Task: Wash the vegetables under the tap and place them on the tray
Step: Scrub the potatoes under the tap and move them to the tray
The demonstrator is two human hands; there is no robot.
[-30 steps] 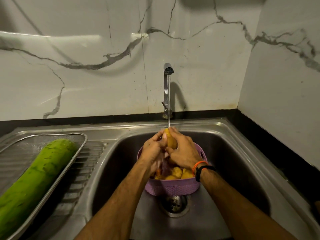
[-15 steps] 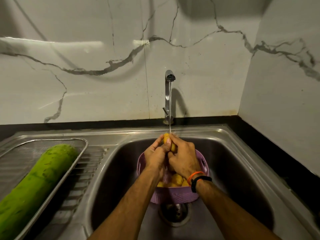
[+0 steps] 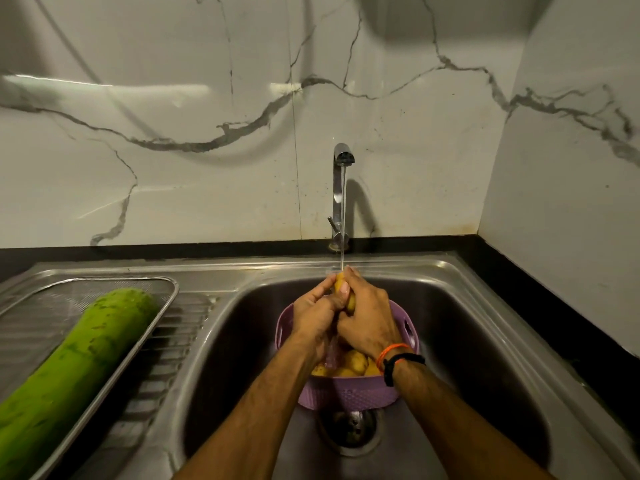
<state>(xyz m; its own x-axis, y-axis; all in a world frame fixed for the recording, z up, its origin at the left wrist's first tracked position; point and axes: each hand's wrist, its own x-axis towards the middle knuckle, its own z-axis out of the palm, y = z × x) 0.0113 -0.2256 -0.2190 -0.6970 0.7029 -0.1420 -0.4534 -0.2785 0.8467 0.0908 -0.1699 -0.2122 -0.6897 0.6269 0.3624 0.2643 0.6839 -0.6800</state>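
A small yellow potato [image 3: 341,284] is clasped between both my hands under the running tap [image 3: 341,157]. My left hand [image 3: 317,315] grips it from the left, my right hand [image 3: 369,315] from the right; most of the potato is hidden by fingers. Below them a purple basket [image 3: 349,391] stands in the sink [image 3: 485,341] over the drain and holds several more potatoes [image 3: 353,363]. On the left drainboard a metal mesh tray [image 3: 45,306] carries a long green gourd [image 3: 65,368].
The drain [image 3: 349,427] lies just in front of the basket. A black counter strip [image 3: 554,313] runs along the back and right. Marble walls close in behind and to the right.
Both hands keep rubbing the potato under the stream, my fingers shifting slightly round it. The view has tilted a little, so everything sits lower in frame.
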